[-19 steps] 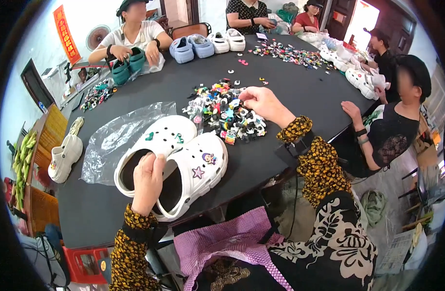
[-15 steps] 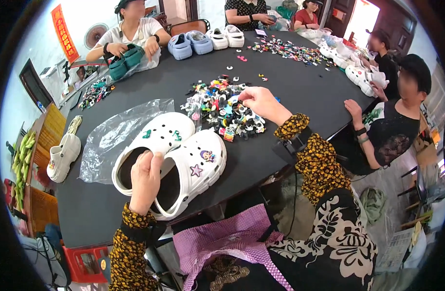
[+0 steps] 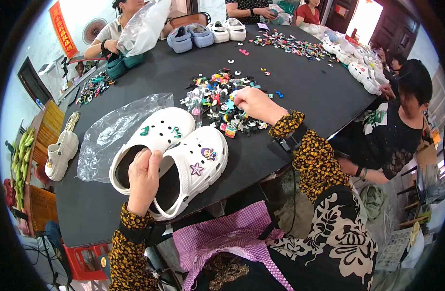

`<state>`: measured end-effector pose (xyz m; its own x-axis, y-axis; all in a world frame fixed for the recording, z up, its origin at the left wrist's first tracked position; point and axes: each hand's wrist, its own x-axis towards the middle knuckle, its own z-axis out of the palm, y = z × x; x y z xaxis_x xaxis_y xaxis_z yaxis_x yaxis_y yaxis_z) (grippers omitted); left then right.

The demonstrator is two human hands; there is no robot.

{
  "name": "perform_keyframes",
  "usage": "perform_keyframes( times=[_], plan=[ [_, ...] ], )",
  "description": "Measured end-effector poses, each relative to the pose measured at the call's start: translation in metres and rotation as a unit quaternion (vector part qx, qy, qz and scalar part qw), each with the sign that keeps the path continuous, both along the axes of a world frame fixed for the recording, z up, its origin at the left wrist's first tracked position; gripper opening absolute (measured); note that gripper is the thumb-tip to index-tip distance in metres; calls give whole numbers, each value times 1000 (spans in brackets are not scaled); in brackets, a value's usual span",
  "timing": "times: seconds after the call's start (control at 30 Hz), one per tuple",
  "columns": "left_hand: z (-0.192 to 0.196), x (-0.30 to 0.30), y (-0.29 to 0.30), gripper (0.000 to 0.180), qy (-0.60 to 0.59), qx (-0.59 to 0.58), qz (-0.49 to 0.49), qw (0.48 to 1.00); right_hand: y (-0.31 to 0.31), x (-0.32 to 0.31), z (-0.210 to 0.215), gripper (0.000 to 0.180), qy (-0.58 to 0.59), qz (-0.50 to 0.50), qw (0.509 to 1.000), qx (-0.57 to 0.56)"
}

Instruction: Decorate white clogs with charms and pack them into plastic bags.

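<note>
My left hand (image 3: 144, 178) is closed on the inner edges of a pair of white clogs, gripping both where they meet. The left clog (image 3: 165, 123) carries green charms; the right clog (image 3: 210, 148) has a small figure charm and a purple star charm (image 3: 197, 169). Over the pile of colourful shoe charms (image 3: 221, 99), my right hand (image 3: 258, 103) has its thumb and fingers pinched together at the pile's right side. Whatever sits between those fingertips is too small to make out.
Clear plastic bags (image 3: 106, 140) lie left of the clogs, beside another white clog (image 3: 62, 154). Blue clogs (image 3: 189, 38) and white clogs (image 3: 227, 30) stand at the far edge. More charms (image 3: 295, 47) spread at the back right. Co-workers sit around the black table (image 3: 300, 77).
My right hand has shifted slightly left and down over the charms. My left hand keeps its hold. Across the table, a co-worker has lifted a plastic bag; the person at right leans forward with lowered arms.
</note>
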<state>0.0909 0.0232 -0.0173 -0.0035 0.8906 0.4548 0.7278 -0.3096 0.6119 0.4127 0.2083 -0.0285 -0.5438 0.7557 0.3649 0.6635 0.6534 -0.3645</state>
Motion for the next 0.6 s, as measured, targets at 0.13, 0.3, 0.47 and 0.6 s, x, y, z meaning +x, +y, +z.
perform_keyframes(
  times=[0.13,0.3,0.47,0.6],
  plan=[
    [4,3,-2,33,-12,1,-7,1000,-8,2,-2,16,-127,-65,985,95],
    [4,2,-2,32,-8,-3,-7,1000,4,12,-1,19,-77,-89,988,98],
    [8,4,-5,31,-10,1,-8,1000,4,17,10,17,-45,-124,990,46],
    [4,3,-2,32,-19,-2,-7,1000,9,17,-1,16,-38,-87,995,-25]
  ],
)
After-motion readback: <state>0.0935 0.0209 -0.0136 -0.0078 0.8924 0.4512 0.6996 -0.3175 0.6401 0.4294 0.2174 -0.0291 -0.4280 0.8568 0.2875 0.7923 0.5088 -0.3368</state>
